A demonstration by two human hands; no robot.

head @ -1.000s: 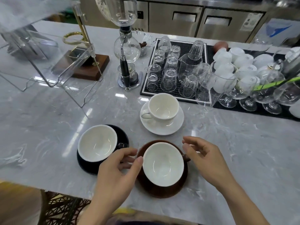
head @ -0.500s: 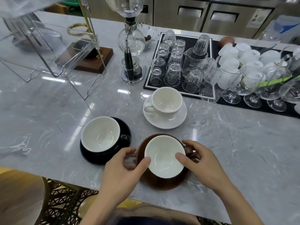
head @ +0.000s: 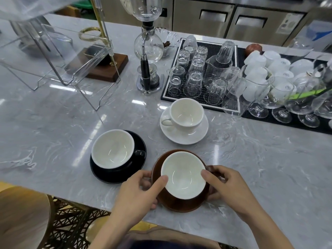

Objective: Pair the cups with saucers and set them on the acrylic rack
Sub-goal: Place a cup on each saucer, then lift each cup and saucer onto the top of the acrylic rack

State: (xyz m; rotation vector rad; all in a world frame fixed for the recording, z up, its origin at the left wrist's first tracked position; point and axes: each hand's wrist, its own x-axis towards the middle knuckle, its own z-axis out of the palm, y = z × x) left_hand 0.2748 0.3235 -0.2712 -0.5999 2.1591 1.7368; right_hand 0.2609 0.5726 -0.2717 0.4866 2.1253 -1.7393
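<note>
A brown cup [head: 183, 175] with a white inside sits on a brown saucer [head: 181, 203] near the counter's front edge. My left hand [head: 142, 193] grips the saucer's left rim, thumb on the cup's lip. My right hand [head: 228, 186] grips the right side by the cup's handle, thumb on the lip. To the left, a black cup [head: 113, 148] rests on a black saucer [head: 115, 173]. Behind, a white cup [head: 186, 112] stands on a white saucer [head: 183, 135]. The clear acrylic rack [head: 59, 56] stands at the back left.
A glass siphon coffee maker [head: 148, 51] stands mid-back. A black mat [head: 212, 49] holds several upturned glasses, with wine glasses [head: 282, 97] and white cups [head: 258, 69] to its right. A wooden-based stand [head: 107, 67] sits behind the rack. The marble counter [head: 53, 132] edge runs just below the hands.
Both hands have closed in on the brown cup and saucer; the right hand came from beside it onto the rim. The view shifted slightly.
</note>
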